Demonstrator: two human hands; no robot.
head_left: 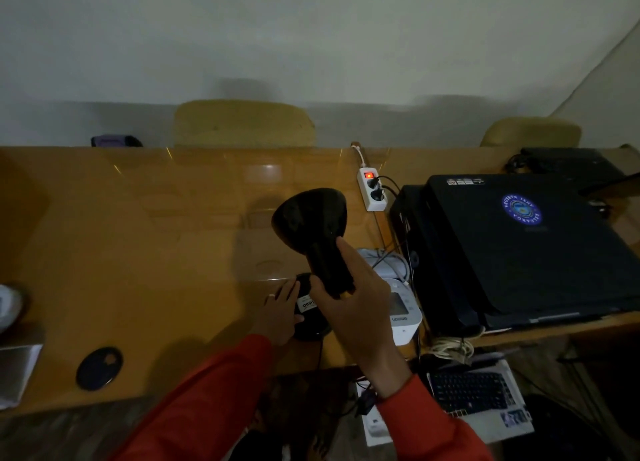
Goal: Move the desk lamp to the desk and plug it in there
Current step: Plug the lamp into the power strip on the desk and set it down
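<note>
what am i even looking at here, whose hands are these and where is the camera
There is no machine here: a person in orange sleeves works with bare hands. The single picture comes from a wide-angle camera worn on the person's head, looking forward and down, so the edges curve.

The right hand grips the black desk lamp by the neck of its shade. The left hand rests on the lamp's round base, which sits on the wooden desk.

Also on the desk: a white power strip with a lit red switch and two plugs in it, a closed black laptop, a white device and a dark oval disc.
</note>
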